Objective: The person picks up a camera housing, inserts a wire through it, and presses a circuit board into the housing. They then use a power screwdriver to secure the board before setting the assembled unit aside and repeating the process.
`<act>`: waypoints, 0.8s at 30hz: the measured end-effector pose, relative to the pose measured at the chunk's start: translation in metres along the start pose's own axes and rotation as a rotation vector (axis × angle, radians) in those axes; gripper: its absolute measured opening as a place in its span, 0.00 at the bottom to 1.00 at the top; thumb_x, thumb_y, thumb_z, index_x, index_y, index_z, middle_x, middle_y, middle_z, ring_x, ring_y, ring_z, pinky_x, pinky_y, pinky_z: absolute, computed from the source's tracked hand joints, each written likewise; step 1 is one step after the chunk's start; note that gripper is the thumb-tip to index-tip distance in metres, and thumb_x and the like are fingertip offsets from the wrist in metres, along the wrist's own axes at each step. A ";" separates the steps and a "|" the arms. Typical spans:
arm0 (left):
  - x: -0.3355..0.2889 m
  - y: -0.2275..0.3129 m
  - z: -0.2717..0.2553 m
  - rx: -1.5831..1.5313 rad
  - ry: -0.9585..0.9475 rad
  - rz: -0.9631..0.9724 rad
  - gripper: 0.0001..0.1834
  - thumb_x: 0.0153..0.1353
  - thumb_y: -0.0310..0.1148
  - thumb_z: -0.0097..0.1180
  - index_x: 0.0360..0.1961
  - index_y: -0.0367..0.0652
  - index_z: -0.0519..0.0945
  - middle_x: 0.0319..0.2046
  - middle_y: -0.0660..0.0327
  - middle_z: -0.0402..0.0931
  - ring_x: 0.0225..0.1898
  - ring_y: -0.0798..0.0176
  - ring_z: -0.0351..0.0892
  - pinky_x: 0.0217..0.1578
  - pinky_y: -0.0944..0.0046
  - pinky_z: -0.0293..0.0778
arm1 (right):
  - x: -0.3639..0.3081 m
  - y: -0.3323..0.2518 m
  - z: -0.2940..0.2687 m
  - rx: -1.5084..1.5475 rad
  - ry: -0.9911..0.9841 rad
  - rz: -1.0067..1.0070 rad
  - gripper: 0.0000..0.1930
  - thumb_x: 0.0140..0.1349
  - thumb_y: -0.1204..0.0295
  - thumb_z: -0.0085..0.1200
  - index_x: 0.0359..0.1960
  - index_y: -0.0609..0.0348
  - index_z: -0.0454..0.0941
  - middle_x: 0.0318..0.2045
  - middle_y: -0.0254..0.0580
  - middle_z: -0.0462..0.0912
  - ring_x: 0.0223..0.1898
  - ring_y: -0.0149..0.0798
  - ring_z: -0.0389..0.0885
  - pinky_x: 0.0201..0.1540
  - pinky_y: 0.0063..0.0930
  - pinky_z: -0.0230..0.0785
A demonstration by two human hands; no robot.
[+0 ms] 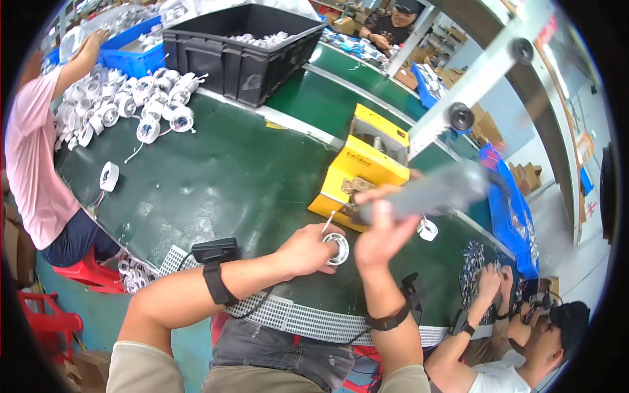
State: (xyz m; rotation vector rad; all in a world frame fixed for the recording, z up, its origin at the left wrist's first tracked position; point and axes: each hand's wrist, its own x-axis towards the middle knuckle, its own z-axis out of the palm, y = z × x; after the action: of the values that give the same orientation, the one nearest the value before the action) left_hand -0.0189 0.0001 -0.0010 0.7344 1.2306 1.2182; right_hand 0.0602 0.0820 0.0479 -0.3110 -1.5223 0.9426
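My left hand (308,251) is closed on a white round lamp housing (337,249), held low over the green bench top; its open ring faces up. A thin pale wire or pin (329,221) sticks up by my left fingers. My right hand (383,236) is wrapped round a grey handheld tool (432,191), smeared by motion; it looks like a power screwdriver. Behind the tool stands a yellow box (347,167) with small metal parts in its front pocket. Another white round housing (428,229) lies on the bench to the right of my right hand.
White lamp housings with wires (141,108) are heaped at the far left, near a black crate (216,65) and a blue bin (134,52). One loose housing (109,177) lies apart. Co-workers sit left, right and across. A white post (452,105) rises at right.
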 end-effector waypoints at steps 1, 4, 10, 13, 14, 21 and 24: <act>-0.003 0.006 0.003 -0.009 0.015 -0.030 0.20 0.61 0.26 0.46 0.54 0.31 0.72 0.44 0.49 0.78 0.37 0.59 0.83 0.37 0.64 0.84 | 0.011 -0.003 -0.007 0.057 -0.003 -0.055 0.29 0.64 0.72 0.42 0.65 0.63 0.48 0.27 0.41 0.71 0.24 0.34 0.74 0.31 0.30 0.74; -0.007 0.013 0.001 0.006 0.010 -0.073 0.19 0.64 0.25 0.47 0.56 0.30 0.69 0.44 0.51 0.76 0.40 0.59 0.82 0.39 0.63 0.84 | 0.029 -0.008 -0.001 0.133 0.086 0.019 0.24 0.68 0.72 0.39 0.64 0.61 0.50 0.20 0.38 0.67 0.16 0.32 0.67 0.20 0.27 0.66; -0.006 0.010 -0.001 -0.023 0.021 -0.080 0.19 0.66 0.25 0.46 0.57 0.30 0.68 0.45 0.50 0.75 0.39 0.59 0.82 0.39 0.63 0.84 | 0.037 0.000 0.013 0.144 0.120 0.036 0.21 0.69 0.70 0.42 0.61 0.59 0.56 0.18 0.36 0.65 0.15 0.31 0.65 0.18 0.26 0.64; -0.005 0.011 -0.001 -0.025 0.023 -0.082 0.19 0.66 0.26 0.45 0.57 0.30 0.68 0.45 0.50 0.75 0.39 0.58 0.82 0.40 0.64 0.84 | 0.040 0.002 0.017 0.127 0.121 0.042 0.20 0.68 0.70 0.43 0.60 0.59 0.58 0.17 0.36 0.65 0.14 0.31 0.65 0.18 0.26 0.63; -0.005 0.011 -0.001 -0.018 0.018 -0.081 0.19 0.66 0.26 0.45 0.57 0.30 0.68 0.45 0.50 0.75 0.39 0.58 0.82 0.40 0.64 0.84 | 0.040 0.003 0.017 0.126 0.122 0.043 0.20 0.68 0.70 0.43 0.60 0.59 0.58 0.17 0.36 0.65 0.14 0.31 0.65 0.18 0.26 0.63; -0.005 0.011 -0.001 -0.028 0.069 -0.069 0.19 0.67 0.26 0.44 0.57 0.30 0.67 0.46 0.50 0.74 0.40 0.58 0.82 0.41 0.63 0.83 | 0.038 0.006 0.017 0.112 0.108 0.061 0.16 0.68 0.71 0.43 0.56 0.59 0.60 0.17 0.36 0.66 0.14 0.31 0.66 0.18 0.26 0.62; -0.006 0.012 -0.001 -0.030 0.071 -0.065 0.19 0.67 0.25 0.44 0.57 0.30 0.67 0.46 0.50 0.74 0.40 0.57 0.82 0.41 0.63 0.83 | 0.037 0.005 0.016 0.094 0.096 0.049 0.16 0.69 0.71 0.43 0.55 0.59 0.60 0.17 0.36 0.65 0.14 0.31 0.65 0.18 0.26 0.62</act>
State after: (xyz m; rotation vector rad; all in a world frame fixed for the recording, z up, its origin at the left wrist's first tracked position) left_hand -0.0222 -0.0026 0.0112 0.6290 1.2818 1.2155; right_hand 0.0363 0.1042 0.0718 -0.3233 -1.3838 1.0206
